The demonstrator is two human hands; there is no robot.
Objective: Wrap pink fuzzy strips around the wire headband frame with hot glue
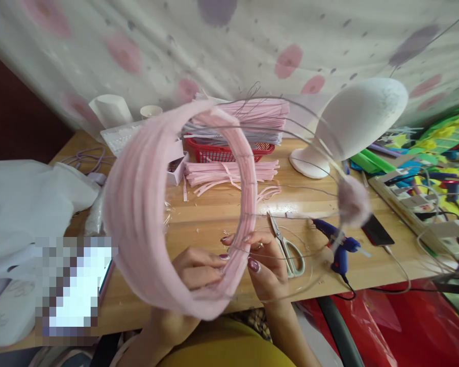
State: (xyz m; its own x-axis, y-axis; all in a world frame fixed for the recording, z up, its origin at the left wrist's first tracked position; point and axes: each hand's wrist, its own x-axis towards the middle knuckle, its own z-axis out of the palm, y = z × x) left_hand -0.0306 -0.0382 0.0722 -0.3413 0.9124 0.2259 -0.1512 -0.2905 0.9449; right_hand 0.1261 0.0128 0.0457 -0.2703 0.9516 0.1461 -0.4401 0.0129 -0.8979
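Note:
A wide pink band of fuzzy pipe cleaners (137,204) is held up in front of me, its round opening facing right. Thin grey wires (290,122) arch from its edge and meet at a fuzzy pink knob (354,201), forming a hat-like frame. My left hand (199,267) reaches around the lower band, fingers closed on its inner side. At the lower right edge my right hand (270,260) pinches the rim where a wire meets it, thumb and forefinger close together. Whether it grips the wire or the band itself is hard to see.
Scissors (285,244) and a blue glue gun (340,247) lie right of my hands. Behind stand a red basket (229,152), pink pipe-cleaner bundles (229,173) and a white foam head (359,120). A power strip (409,204) is at right, a pixelated bright screen (80,285) at left.

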